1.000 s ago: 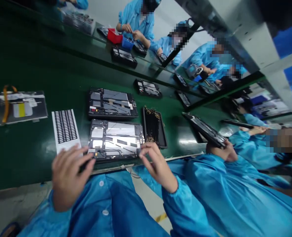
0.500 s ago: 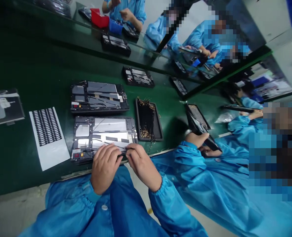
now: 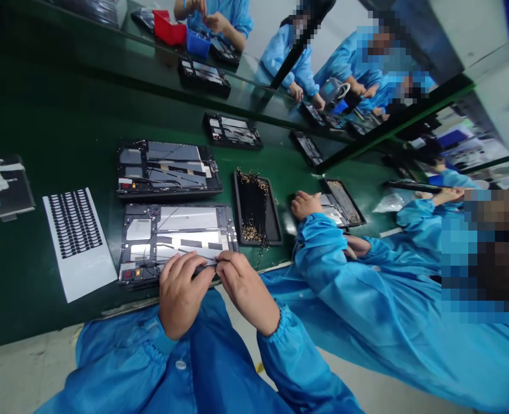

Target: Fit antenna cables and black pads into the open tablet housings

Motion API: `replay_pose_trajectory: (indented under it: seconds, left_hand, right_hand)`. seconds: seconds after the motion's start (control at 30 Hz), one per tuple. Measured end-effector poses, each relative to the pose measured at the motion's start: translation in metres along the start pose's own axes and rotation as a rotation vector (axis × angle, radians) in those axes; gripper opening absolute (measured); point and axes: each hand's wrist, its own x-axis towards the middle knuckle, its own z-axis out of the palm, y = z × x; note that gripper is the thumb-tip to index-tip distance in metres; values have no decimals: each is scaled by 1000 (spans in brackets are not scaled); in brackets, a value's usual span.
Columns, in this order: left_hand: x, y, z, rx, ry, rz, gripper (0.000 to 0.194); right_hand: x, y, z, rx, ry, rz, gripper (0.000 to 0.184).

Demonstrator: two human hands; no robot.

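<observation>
An opened tablet (image 3: 189, 218), silver plates inside a black frame, lies before me at the table's near edge. Thin black wires cross its inside. My left hand (image 3: 181, 296) is closed over its near edge, fingers bent and thumb pressed in. My right hand (image 3: 246, 293) pinches just beside it, fingertips almost touching the left ones. Between both sets of fingertips runs a thin black cable, mostly hidden by the fingers. A second opened tablet (image 3: 177, 152) lies directly behind. Right of them stands a black tray (image 3: 274, 221) holding a bundle of black cables (image 3: 253, 201) with gold ends.
A white sheet of black-and-white stickers (image 3: 82, 276) lies left, past it a grey panel (image 3: 11, 192). Another opened tablet (image 3: 232, 131) sits farther back near the glass divider. At right, a co-worker's hand (image 3: 306, 205) reaches over another device, beside a tray (image 3: 353, 210).
My left hand has moved right from beside the sticker sheet to meet my right hand at the tablet's near edge. The view has shifted right. The co-worker's device has been lowered to the table.
</observation>
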Motion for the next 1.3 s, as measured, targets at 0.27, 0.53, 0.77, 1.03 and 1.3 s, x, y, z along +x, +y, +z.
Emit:
replay_pose_trajectory:
  seconds: [0.27,0.53,0.77,1.03,1.3]
  left_hand:
    - [-3,-5,3,22,31,56,14]
    - [0,0,2,30,64,78,11]
    - [-4,-7,9,64,102,133,16]
    - [-10,-15,18,113,210,247,19]
    - [-4,-6,9,102,111,212,15]
  right_hand:
    - [-4,9,-3,138,67,6,11]
    - [-10,17,-1,203,162,22,13]
    - [-5,15,0,166,128,43,12]
    - [-8,18,4,152,164,25,13]
    - [-27,20,22,49,282,-103,44]
